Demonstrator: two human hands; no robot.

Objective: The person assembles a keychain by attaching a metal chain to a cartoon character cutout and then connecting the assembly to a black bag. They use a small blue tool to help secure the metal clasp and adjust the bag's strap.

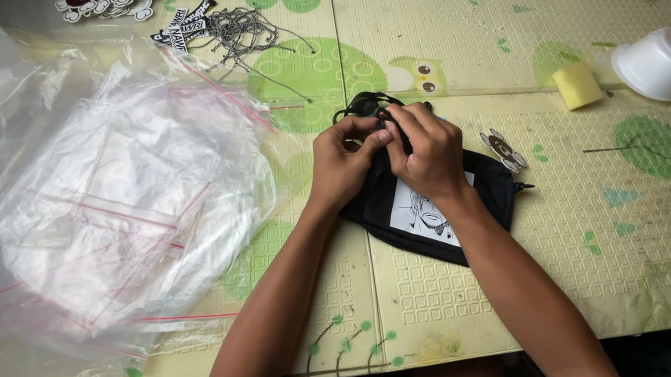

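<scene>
Pinching black cord (359, 107) | left hand (343, 165), right hand (430, 157) both clenched | over black pouch (490, 183)

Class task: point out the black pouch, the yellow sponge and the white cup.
black pouch (490, 183): head view, right end of its fabric.
yellow sponge (577, 84): head view, front face.
white cup (661, 64): head view, side wall.

Black fabric pouch (490, 183): flat on mat near scene centre, slightly right, long axis tilted, running from far left to near right. White rectangular patch with dark line drawing on top face (partly hidden under wrist). Black cord (360, 106) bunched at far end, loops visible.
</scene>
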